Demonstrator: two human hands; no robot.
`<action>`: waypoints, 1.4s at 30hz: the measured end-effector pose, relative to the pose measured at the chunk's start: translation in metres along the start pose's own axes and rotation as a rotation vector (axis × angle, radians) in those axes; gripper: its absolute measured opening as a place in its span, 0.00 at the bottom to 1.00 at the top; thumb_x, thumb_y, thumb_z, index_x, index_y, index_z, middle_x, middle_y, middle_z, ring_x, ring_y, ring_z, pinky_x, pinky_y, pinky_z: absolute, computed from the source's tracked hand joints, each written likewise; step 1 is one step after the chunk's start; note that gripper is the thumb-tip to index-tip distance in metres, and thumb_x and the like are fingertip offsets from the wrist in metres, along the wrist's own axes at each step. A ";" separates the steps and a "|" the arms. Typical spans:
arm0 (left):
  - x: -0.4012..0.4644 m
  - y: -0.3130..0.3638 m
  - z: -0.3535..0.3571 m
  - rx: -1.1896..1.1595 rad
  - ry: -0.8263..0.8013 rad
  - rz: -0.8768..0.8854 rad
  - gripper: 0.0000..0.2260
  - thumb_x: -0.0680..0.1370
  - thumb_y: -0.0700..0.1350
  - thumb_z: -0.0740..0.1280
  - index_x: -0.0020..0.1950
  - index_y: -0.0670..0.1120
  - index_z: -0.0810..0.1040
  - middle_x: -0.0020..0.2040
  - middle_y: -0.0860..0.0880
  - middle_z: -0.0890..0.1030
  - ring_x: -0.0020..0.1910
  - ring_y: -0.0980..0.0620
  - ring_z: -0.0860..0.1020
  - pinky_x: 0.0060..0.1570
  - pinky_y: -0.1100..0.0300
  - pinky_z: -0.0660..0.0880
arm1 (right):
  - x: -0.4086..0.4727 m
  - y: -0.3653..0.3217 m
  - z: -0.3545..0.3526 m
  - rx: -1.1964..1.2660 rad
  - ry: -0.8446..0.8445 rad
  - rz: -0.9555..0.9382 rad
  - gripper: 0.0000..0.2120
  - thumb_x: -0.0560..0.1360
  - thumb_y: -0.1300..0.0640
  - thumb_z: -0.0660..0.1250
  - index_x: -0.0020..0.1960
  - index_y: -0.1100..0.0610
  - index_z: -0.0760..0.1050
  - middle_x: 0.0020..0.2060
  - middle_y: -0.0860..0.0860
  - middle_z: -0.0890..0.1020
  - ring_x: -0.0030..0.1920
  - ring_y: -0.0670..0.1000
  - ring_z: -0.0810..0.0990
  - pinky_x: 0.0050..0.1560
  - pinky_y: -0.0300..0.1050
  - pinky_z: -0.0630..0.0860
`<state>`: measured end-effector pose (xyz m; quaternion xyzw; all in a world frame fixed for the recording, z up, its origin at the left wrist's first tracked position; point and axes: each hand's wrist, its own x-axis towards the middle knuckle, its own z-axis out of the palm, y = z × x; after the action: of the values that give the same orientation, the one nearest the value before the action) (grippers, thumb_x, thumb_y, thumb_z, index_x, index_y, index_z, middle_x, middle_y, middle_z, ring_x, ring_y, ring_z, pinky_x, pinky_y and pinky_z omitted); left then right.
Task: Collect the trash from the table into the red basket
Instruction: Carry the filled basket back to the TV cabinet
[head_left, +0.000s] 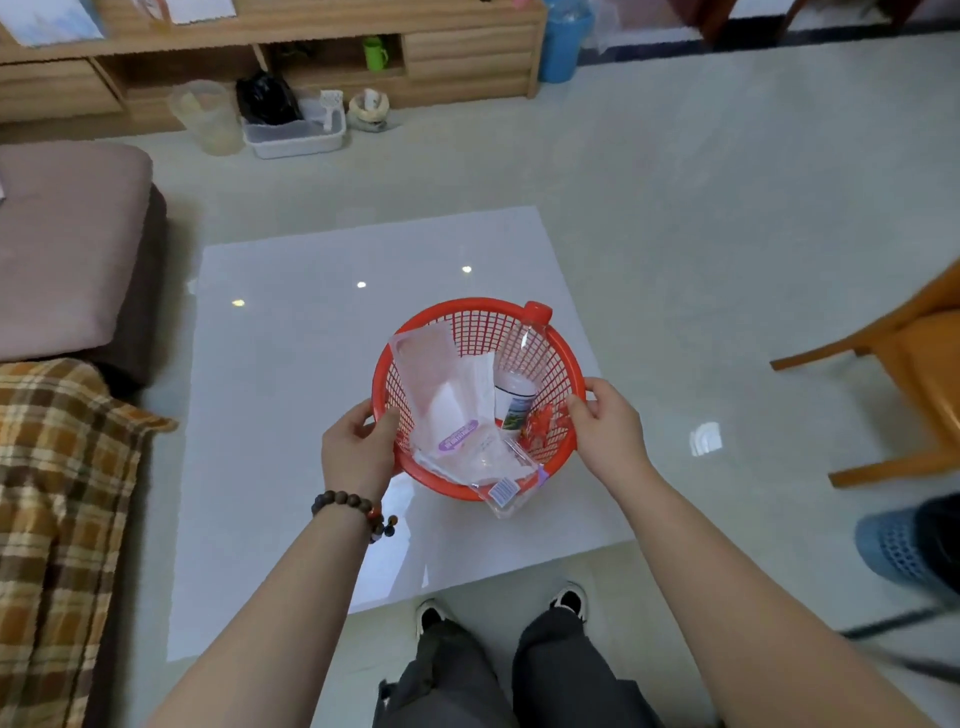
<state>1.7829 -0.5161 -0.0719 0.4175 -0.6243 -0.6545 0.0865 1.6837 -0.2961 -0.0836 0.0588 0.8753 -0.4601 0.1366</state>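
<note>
- The left hand (358, 447) grips the left rim of the red basket (470, 325), thumb hooked inside over the mesh, the other fingers curled under and hidden behind the wall.
- The right hand (605, 423) clamps the right rim the same way, thumb inside, fingertips out of sight beneath.
- Between the hands the basket sits above the glossy white table (291, 395); whether it rests on the surface or is lifted clear cannot be told.
- Inside, a clear plastic bottle (517, 371) with a red cap leans against the far rim just beyond the right hand, its base buried among the rest.
- Clear plastic bags (447, 395) fill the side nearer the left hand, one corner spilling over the near rim; their printing is too blurred to read.
- A red wrapper (537, 428) lies crumpled just beside the right thumb, partly covered.
- A beaded bracelet (353, 506) circles the left wrist.
- Left of the left hand lie a plaid blanket (62, 509) and a sofa cushion (67, 244), both cut by the frame.
- Right of the right hand, a wooden chair (904, 364) is cropped at the edge.
</note>
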 end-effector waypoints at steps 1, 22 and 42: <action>-0.002 0.000 0.011 0.005 -0.029 0.003 0.13 0.75 0.43 0.67 0.37 0.60 0.82 0.36 0.56 0.85 0.37 0.49 0.85 0.35 0.51 0.82 | 0.000 0.006 -0.012 0.016 0.019 0.013 0.12 0.79 0.53 0.59 0.60 0.55 0.73 0.50 0.55 0.84 0.42 0.49 0.81 0.36 0.36 0.74; -0.092 -0.005 0.400 -0.015 -0.165 0.018 0.09 0.75 0.40 0.69 0.44 0.55 0.83 0.37 0.51 0.86 0.36 0.52 0.84 0.31 0.59 0.79 | 0.173 0.179 -0.336 0.114 0.047 0.093 0.10 0.79 0.53 0.60 0.59 0.52 0.73 0.45 0.49 0.82 0.42 0.46 0.82 0.40 0.40 0.79; 0.060 0.083 0.555 -0.031 0.078 0.070 0.08 0.76 0.44 0.69 0.52 0.56 0.79 0.35 0.58 0.85 0.34 0.54 0.84 0.28 0.60 0.79 | 0.439 0.111 -0.358 0.089 -0.163 0.021 0.13 0.79 0.49 0.59 0.61 0.53 0.71 0.53 0.53 0.82 0.48 0.52 0.82 0.51 0.54 0.81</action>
<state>1.3477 -0.1581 -0.0961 0.4192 -0.6246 -0.6438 0.1404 1.2227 0.0513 -0.1065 0.0364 0.8394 -0.5001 0.2097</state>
